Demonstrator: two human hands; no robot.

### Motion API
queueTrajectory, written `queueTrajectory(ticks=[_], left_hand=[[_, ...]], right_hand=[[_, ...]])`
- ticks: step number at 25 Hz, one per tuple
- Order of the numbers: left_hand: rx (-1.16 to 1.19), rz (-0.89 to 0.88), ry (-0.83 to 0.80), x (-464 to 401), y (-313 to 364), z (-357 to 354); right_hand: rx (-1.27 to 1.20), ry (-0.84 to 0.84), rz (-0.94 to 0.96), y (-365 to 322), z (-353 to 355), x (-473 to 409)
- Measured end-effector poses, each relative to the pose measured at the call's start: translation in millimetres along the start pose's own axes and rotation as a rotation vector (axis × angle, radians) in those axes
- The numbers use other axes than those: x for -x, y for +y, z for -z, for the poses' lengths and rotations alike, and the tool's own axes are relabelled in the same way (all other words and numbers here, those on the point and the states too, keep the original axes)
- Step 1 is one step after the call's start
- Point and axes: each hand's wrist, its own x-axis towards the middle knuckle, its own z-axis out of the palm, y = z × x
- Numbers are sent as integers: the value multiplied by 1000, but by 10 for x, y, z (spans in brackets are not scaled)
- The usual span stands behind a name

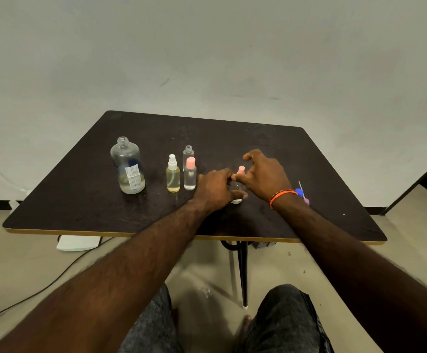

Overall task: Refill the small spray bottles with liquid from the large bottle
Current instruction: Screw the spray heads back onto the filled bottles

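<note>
On the dark table point(258, 138) stands the large clear bottle point(128, 166), uncapped, with a little liquid at its bottom. To its right are three small bottles: one with yellowish liquid and a white sprayer point(173, 174), one with a pink cap point(190, 174), and an uncapped clear one point(188, 152) behind. My left hand point(215, 188) grips the body of another small clear bottle point(236, 191) standing on the table. My right hand point(264, 175) pinches its pink sprayer top point(241, 170).
A blue and purple sprayer part with a thin tube point(302, 192) lies on the table by my right wrist. A white device point(78, 243) and a cable point(41, 289) lie on the floor at the left. A dark furniture edge point(423, 179) stands at the right.
</note>
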Motion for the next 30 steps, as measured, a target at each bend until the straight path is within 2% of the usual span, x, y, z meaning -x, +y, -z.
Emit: queueTrajectory(ticks=[4, 8, 12, 14, 18, 22, 26, 28, 30], left_hand=[[10, 0, -5, -6, -20, -20], [19, -11, -2, 3, -19, -21], [22, 4, 1, 7, -21, -28], [8, 6, -3, 14, -16, -27], [-13, 4, 7, 15, -7, -22], [-14, 5, -11, 17, -11, -25], [-26, 5, -11, 5, -29, -42], [-31, 5, 4, 1, -36, -43], [-49, -6, 21, 4, -31, -39]], right_hand=[[-108, -110, 34, 28, -14, 66], [-53, -19, 5, 96, -23, 77], [-204, -5, 47, 119, -41, 114], [-185, 36, 46, 132, -30, 115], [-227, -7, 57, 137, -65, 117], [-130, 57, -3, 158, -92, 86], [-232, 16, 23, 179, -116, 94], [-211, 59, -10, 191, -136, 104], [-209, 19, -57, 225, -190, 122]])
